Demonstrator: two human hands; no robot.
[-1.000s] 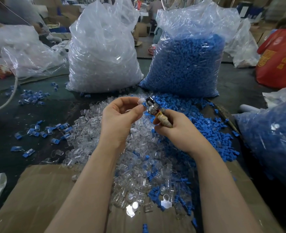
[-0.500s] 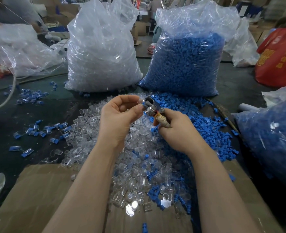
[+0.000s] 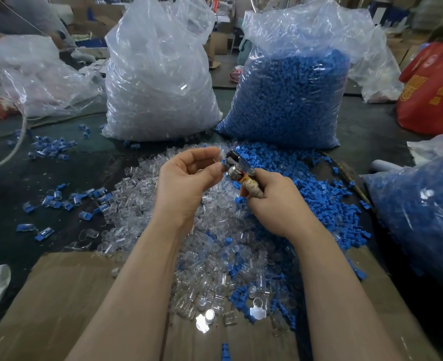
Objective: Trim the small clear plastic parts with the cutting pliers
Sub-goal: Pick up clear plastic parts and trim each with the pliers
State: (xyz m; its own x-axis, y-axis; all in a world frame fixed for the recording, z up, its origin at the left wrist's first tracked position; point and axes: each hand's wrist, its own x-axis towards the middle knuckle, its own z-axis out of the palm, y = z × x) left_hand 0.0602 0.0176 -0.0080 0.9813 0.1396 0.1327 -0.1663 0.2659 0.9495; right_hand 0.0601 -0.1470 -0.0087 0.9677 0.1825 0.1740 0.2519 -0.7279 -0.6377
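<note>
Far left bag [image 3: 160, 82]: clear parts; far right bag [image 3: 290, 100]: blue parts. Right hand [image 3: 275, 201] grips cutting pliers [image 3: 237, 169], long axis pointing far-left. Left hand [image 3: 186, 178] fingers curled; pinched item too small to tell.

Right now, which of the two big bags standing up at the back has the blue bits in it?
The right-hand bag holds the blue pieces; the left-hand bag beside it holds only clear ones.

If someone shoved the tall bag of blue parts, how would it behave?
The bag of blue parts probably feels heavy: it is packed most of the way up. Its thin, crinkled film would likely sag and bulge rather than slide stiffly. Its broad base suggests little tipping risk.
</note>
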